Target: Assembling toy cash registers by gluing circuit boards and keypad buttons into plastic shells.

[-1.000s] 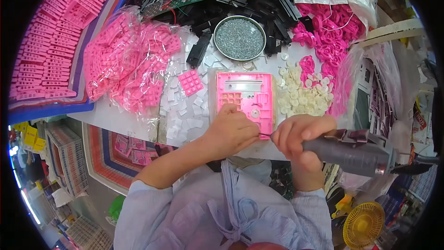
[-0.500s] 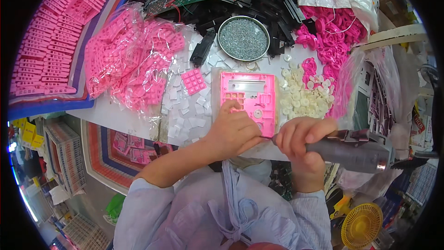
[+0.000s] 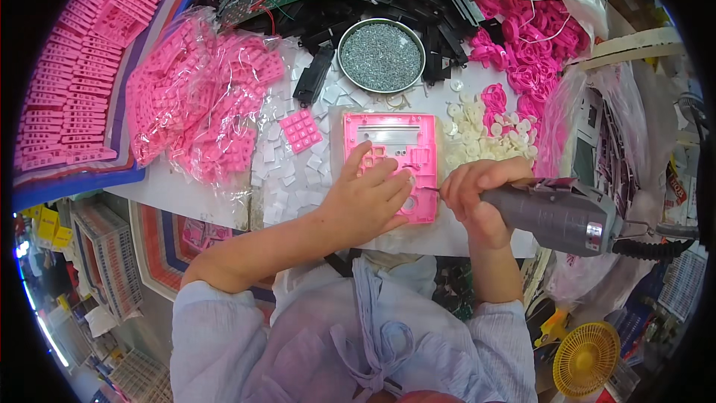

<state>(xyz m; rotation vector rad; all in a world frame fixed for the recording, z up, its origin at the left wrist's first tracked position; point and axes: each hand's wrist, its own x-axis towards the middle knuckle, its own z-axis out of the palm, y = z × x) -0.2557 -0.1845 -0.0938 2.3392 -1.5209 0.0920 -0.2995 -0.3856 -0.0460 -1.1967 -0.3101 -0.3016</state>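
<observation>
Head: screwdriver (image 3: 550, 215) points left, axis crosswise.

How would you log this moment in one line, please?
left hand: over pink casing; right hand: holding grey power tool; bit: at casing's right side

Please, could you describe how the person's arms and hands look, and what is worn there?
Loose, pale blue-grey sleeves leave part of both forearms bare. The left hand and right hand wear no gloves; no watch is visible.
</observation>
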